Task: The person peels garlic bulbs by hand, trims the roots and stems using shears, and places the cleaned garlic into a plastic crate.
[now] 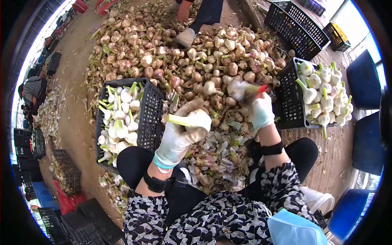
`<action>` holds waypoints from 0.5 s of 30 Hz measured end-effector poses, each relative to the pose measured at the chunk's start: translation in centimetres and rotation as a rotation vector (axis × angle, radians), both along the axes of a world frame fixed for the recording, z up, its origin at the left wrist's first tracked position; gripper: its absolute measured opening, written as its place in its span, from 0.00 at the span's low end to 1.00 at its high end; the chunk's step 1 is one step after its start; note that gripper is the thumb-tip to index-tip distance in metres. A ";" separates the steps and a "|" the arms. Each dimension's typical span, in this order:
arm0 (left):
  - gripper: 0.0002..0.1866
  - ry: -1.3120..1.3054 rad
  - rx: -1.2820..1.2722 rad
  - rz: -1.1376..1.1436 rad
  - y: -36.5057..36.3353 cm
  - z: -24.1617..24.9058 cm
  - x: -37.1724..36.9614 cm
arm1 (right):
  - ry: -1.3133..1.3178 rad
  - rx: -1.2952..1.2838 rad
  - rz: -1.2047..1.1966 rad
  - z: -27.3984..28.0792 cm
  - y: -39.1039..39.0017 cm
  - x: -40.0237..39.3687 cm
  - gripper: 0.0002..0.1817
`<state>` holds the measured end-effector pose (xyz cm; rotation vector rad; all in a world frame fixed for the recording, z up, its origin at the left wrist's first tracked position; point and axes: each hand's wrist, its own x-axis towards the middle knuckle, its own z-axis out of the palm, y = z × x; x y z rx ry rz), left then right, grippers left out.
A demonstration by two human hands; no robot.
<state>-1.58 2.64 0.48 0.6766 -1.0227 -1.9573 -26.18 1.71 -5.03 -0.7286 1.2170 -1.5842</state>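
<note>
My left hand, in a soiled white glove, is closed around a peeled garlic bulb whose pale green stem points left. My gloved right hand is raised to the right of it, smeared by motion. A small red thing shows at its fingers, with a blurred whitish-brown patch beside it. What kind of thing it is cannot be told. Below and between both hands lies a heap of garlic skins. Just beyond them spreads a large pile of unpeeled garlic bulbs.
Black crates of cleaned garlic stand at left and right. Across the pile are another person's shoe and hand. Stacked black crates are at the far right, blue barrels along the right edge.
</note>
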 end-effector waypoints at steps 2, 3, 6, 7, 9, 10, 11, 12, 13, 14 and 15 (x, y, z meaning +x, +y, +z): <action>0.46 -0.178 -0.186 0.002 -0.4 -0.8 -0.2 | 0.919 0.194 0.563 -0.6 2.1 1.2 0.13; 0.44 -0.257 -0.148 -0.063 -0.5 0.6 -0.2 | 1.040 0.221 0.764 -0.9 3.0 2.4 0.13; 0.41 -0.335 -0.170 -0.064 -0.7 1.3 0.2 | 1.295 0.446 0.925 -0.2 2.7 3.1 0.12; 0.41 -0.335 -0.170 -0.063 -0.8 1.0 0.4 | 1.237 0.447 0.883 0.1 2.4 2.9 0.12; 0.38 -0.490 -0.347 0.052 -0.9 -0.4 0.7 | 1.151 0.239 0.809 1.1 2.3 2.2 0.14; 0.38 -0.491 -0.345 0.050 -0.9 -0.6 0.6 | 0.824 0.009 0.720 0.7 1.9 2.8 0.16; 0.37 -0.544 -0.359 0.007 -0.9 -0.8 0.3 | 0.727 0.019 0.691 1.2 1.7 2.7 0.18; 0.37 -0.596 -0.375 -0.037 -1.0 -0.9 0.2 | 0.631 0.028 0.658 2.7 1.5 3.1 0.19; 0.35 -0.640 -0.506 -0.052 -1.1 -0.6 0.3 | 0.588 -0.010 0.628 2.0 1.2 4.1 0.19; 0.35 -0.641 -0.507 -0.054 -0.9 -0.3 0.3 | 0.545 -0.049 0.599 1.3 1.1 5.0 0.19; 0.36 -0.504 -0.348 -0.054 -0.7 0.0 0.3 | 0.167 -0.031 0.647 4.0 1.4 5.2 0.17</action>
